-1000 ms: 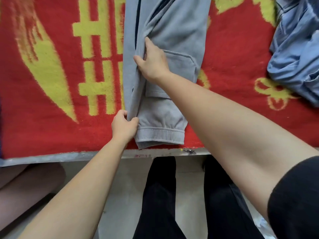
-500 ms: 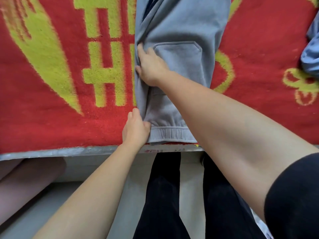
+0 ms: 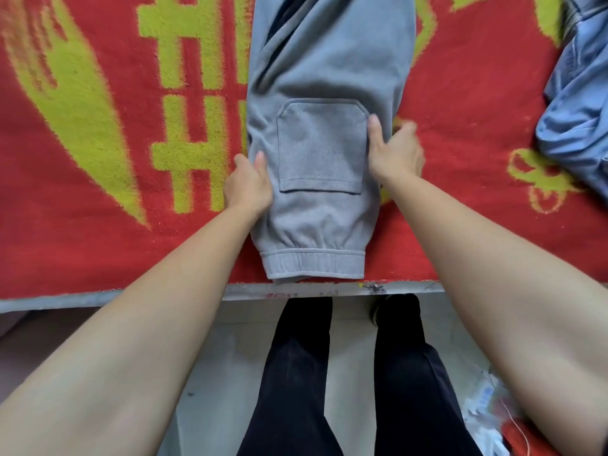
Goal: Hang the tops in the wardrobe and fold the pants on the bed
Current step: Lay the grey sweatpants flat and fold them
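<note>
**A:** What sits closest to the camera?

**B:** 2 legs in black trousers (image 3: 296, 373) standing on a pale floor (image 3: 214, 357), right up against the grey edge of the bed (image 3: 98, 299). Both bare forearms reach forward over that edge.

**A:** Any writing on the edge?

**B:** Some red scrawl (image 3: 283, 295) just under the pants, too blurred to read.

**A:** And the pants?

**B:** The grey pants (image 3: 322, 225) lie flat on the red blanket (image 3: 477, 159) that covers the bed. The ribbed cuff (image 3: 316, 264) is nearest, almost at the bed's edge. 1 patch pocket (image 3: 320, 149) faces up above it, and the rest runs away out of the top of the view.

**A:** The hands?

**B:** They are at either side of the pocket. The left hand (image 3: 248, 187) pinches the left edge of the leg, thumb on top of the cloth and fingers curled beside it. The right hand (image 3: 394, 153) straddles the right edge, thumb lying straight on the cloth just beside the pocket. Its fingers (image 3: 408, 130) are blurred over the blanket, so I cannot tell whether it grips or only presses.

**A:** Further back?

**B:** Large yellow-green strokes (image 3: 194, 149) woven into the blanket look like part of a character. The pants cover part of them, so I cannot read them. A crumpled blue garment (image 3: 579, 120) lies well apart at the right edge.
</note>
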`<control>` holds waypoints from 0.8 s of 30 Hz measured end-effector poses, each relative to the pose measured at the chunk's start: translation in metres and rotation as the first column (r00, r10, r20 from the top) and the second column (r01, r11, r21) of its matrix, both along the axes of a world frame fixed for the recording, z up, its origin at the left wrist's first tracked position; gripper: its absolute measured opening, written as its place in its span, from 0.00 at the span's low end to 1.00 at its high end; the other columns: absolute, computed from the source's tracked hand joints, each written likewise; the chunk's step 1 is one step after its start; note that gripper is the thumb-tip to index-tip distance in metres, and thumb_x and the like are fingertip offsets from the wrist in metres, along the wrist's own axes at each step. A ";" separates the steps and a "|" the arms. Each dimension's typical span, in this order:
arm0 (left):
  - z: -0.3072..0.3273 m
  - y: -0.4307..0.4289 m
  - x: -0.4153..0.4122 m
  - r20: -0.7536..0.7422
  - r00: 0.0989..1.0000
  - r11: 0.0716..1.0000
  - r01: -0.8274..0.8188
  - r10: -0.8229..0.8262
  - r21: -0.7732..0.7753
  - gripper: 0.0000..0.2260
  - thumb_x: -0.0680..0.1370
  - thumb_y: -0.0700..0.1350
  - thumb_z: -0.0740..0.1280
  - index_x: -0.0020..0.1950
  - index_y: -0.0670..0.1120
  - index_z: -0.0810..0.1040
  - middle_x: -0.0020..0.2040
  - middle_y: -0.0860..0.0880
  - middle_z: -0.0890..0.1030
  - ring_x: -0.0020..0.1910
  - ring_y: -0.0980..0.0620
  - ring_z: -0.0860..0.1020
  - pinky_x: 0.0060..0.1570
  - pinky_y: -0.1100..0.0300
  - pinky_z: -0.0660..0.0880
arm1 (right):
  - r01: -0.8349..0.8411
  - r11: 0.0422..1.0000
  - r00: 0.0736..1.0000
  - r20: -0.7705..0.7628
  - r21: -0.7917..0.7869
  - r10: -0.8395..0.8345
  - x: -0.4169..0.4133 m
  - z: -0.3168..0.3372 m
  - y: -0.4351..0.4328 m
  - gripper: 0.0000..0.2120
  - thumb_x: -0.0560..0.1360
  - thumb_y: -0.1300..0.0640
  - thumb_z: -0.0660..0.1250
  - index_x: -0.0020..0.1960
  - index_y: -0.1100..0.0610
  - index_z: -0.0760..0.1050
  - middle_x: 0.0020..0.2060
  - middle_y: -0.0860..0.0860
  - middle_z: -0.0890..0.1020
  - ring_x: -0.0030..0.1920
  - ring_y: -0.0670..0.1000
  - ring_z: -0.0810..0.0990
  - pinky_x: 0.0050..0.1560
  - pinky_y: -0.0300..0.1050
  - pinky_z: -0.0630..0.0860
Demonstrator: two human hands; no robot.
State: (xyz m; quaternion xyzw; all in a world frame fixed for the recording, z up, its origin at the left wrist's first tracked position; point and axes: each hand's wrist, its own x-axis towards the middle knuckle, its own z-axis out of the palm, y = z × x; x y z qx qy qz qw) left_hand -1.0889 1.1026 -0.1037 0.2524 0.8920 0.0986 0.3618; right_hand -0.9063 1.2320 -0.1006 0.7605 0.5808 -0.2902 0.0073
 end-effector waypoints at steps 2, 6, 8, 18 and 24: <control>-0.004 -0.005 0.003 -0.037 0.999 1.000 0.031 -0.031 0.000 0.20 0.84 0.55 0.50 0.58 0.38 0.66 0.54 0.31 0.78 0.54 0.31 0.76 0.45 0.46 0.68 | -0.040 0.986 0.989 -0.145 -0.164 0.016 0.017 -0.010 -0.011 0.26 0.82 0.41 0.56 0.65 0.62 0.71 0.62 0.60 0.78 0.64 0.62 0.75 0.61 0.50 0.69; -0.004 -0.026 0.016 -0.046 0.998 0.999 0.035 -0.035 0.015 0.15 0.84 0.55 0.51 0.52 0.42 0.64 0.50 0.31 0.79 0.50 0.31 0.77 0.40 0.50 0.63 | -0.051 0.982 0.986 -0.164 -0.183 0.020 0.033 -0.013 -0.039 0.22 0.84 0.47 0.55 0.60 0.64 0.75 0.61 0.63 0.79 0.63 0.65 0.75 0.58 0.51 0.68; -0.002 -0.035 0.018 -0.023 0.998 0.998 0.061 -0.061 -0.019 0.16 0.84 0.55 0.51 0.53 0.42 0.64 0.51 0.32 0.78 0.50 0.32 0.77 0.40 0.50 0.64 | -0.073 0.973 0.991 -0.128 -0.218 0.046 0.040 -0.012 -0.045 0.21 0.83 0.45 0.55 0.56 0.63 0.75 0.59 0.63 0.79 0.61 0.65 0.75 0.55 0.51 0.68; 0.027 0.043 -0.005 -0.145 0.976 0.987 0.161 -0.160 -0.003 0.21 0.77 0.48 0.63 0.68 0.42 0.66 0.65 0.39 0.69 0.63 0.38 0.70 0.59 0.47 0.68 | 0.011 0.997 0.972 -0.233 0.070 0.006 0.014 0.021 0.044 0.26 0.72 0.55 0.65 0.70 0.54 0.66 0.62 0.55 0.74 0.61 0.54 0.73 0.58 0.44 0.67; 0.066 0.126 -0.008 -0.206 0.956 0.962 0.240 -0.211 0.128 0.21 0.80 0.50 0.59 0.71 0.44 0.66 0.67 0.41 0.69 0.65 0.41 0.70 0.64 0.48 0.68 | 0.041 0.994 0.923 -0.378 -0.104 -0.077 -0.010 0.034 0.141 0.24 0.75 0.55 0.63 0.71 0.56 0.69 0.57 0.52 0.79 0.60 0.54 0.76 0.65 0.46 0.69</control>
